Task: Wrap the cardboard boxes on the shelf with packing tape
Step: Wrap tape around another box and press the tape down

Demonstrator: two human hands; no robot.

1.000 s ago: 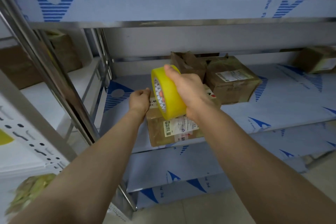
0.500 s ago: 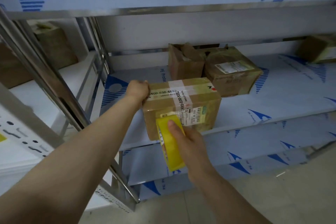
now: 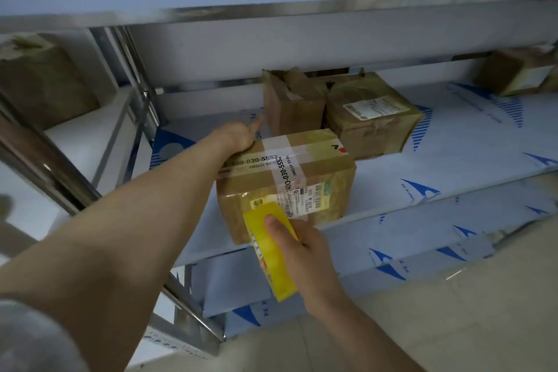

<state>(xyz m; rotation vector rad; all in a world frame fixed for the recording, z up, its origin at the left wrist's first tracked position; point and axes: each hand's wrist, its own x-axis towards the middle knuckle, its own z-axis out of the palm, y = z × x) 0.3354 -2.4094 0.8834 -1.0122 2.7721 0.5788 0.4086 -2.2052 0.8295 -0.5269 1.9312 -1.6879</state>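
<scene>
Box (image 3: 287, 178) at shelf (image 3: 453, 160) edge; tape roll (image 3: 273, 266) against front.

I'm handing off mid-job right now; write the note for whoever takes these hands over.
Left hand: open, pressing the top left corner of the front cardboard box.
Right hand: grips the yellow tape roll low against that box's front face.
The box sits at the shelf front edge; two more boxes stand behind.
Done: tape seemingly over top and front.
Left: underside, cut, then the others.
</scene>
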